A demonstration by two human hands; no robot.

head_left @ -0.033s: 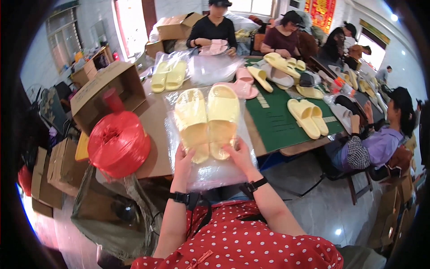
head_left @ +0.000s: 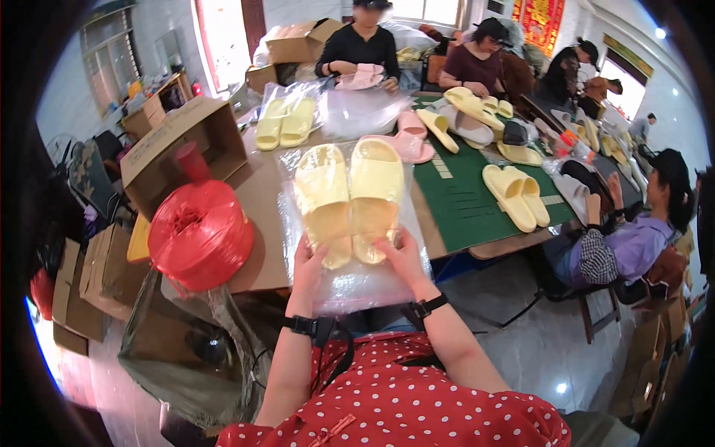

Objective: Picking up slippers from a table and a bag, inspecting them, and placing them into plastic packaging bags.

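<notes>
— What's at the table's near edge?
— A red twine spool at my left. My left hand and right hand each grip the clear bag holding yellow slippers, raised above that edge.

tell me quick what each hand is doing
left hand: shut on the bagged slippers
right hand: shut on the bagged slippers too

slippers in bag, twine spool left
</notes>
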